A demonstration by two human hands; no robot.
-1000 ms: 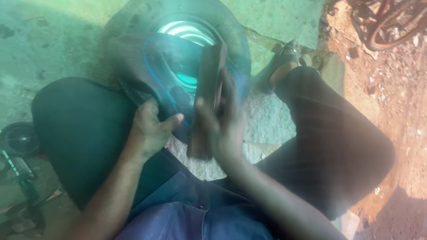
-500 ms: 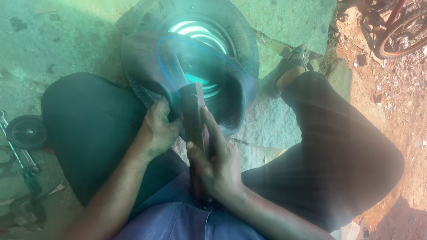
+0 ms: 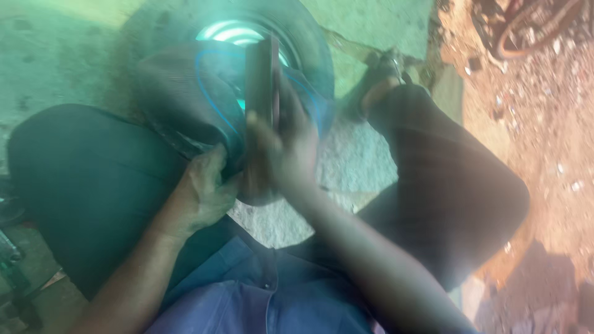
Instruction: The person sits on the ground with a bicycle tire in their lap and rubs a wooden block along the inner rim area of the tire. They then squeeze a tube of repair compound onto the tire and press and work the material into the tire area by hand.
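A black rubber tyre (image 3: 309,43) lies on the concrete between my knees, a shiny metal rim (image 3: 232,31) in its centre. My left hand (image 3: 201,192) grips the tyre's near edge, fingers curled over the rubber. My right hand (image 3: 288,148) is closed around a long dark flat tool (image 3: 261,80), held upright over the tyre's near side. Motion blurs the tool and the right hand. The tool's lower end sits beside my left fingers.
I sit on the ground in dark trousers, the left knee (image 3: 74,179) and the right knee (image 3: 458,185) flanking the tyre. A sandalled foot (image 3: 383,83) rests at the upper right. Reddish dirt (image 3: 544,124) with scrap metal (image 3: 532,25) lies to the right.
The right hand has lifted the tool up and away from my body, back over the tyre. The left hand has kept its grip on the tyre's edge.
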